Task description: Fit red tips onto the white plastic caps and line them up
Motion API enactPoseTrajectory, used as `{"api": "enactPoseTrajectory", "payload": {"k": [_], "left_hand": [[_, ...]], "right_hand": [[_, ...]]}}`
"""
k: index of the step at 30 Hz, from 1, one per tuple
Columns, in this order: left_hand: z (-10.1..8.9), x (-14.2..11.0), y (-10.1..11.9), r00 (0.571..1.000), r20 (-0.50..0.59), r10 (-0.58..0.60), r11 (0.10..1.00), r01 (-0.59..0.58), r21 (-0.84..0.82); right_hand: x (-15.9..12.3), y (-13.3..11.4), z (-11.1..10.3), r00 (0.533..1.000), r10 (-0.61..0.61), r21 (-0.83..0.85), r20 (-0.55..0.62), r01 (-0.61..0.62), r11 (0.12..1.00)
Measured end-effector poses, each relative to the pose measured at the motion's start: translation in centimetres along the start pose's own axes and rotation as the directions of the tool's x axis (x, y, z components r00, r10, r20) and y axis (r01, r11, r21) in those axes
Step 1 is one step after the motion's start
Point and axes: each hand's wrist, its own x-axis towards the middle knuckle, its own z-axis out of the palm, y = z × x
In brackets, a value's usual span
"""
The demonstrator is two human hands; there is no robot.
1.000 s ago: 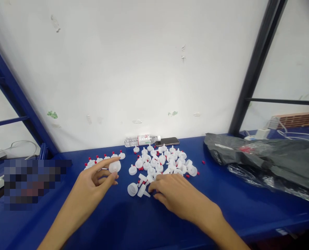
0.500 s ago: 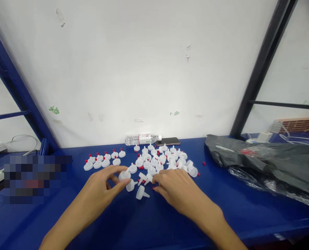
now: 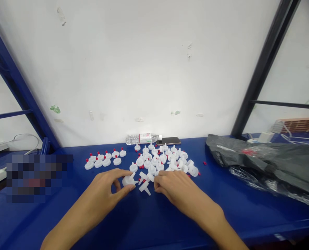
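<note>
My left hand (image 3: 115,184) curves its thumb and fingers around a white spout cap (image 3: 128,180) at the near left edge of a heap of such caps (image 3: 156,160). My right hand (image 3: 173,184) is closed at the heap's near right side, fingertips pressed together; what they hold, if anything, is hidden. Between the hands a loose white spout cap (image 3: 144,187) lies on its side. Small red tips (image 3: 140,180) are scattered among the heap. To the left, several spout caps with red tips (image 3: 106,161) stand upright in rows.
A clear water bottle (image 3: 141,139) lies by the wall beside a dark phone (image 3: 168,141). A dark plastic bag (image 3: 261,170) covers the right of the blue table (image 3: 133,225). A stray red tip (image 3: 204,163) lies right of the heap. Blue frame posts (image 3: 21,76) rise at left.
The loose spout cap between my hands has shifted slightly away from me and rightward. My left hand has moved a little right. The red piece at my right fingertips no longer shows.
</note>
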Motion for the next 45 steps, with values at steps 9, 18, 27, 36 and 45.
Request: {"api": "enactPoseTrajectory", "payload": {"k": [9,18,27,36,45], "left_hand": [[0.2,-0.3,-0.2,1.000,-0.001,0.024,1.000,-0.024,0.015],[0.5,-0.5,0.5,0.998,0.020,0.062,0.998,-0.063,0.029],[1.2,-0.6,0.8,0.992,-0.007,0.123,0.992,-0.123,-0.004],[1.5,-0.9,2.0,0.980,0.019,0.199,0.979,-0.198,-0.039],[1.1,-1.0,2.5,0.975,0.017,0.220,0.972,-0.218,-0.088]], "right_hand": [[-0.4,0.5,0.1,0.997,0.080,0.067,-0.003,-0.079,0.995],[-0.5,0.4,0.1,1.000,0.023,0.137,0.009,-0.024,0.990],[-0.4,-0.4,-1.1,0.985,0.016,0.341,-0.172,0.045,0.939],[0.0,-0.9,-1.8,0.944,-0.026,0.489,-0.328,0.193,0.851],[0.0,-0.9,-2.0,0.914,-0.024,0.561,-0.405,0.269,0.783]]}}
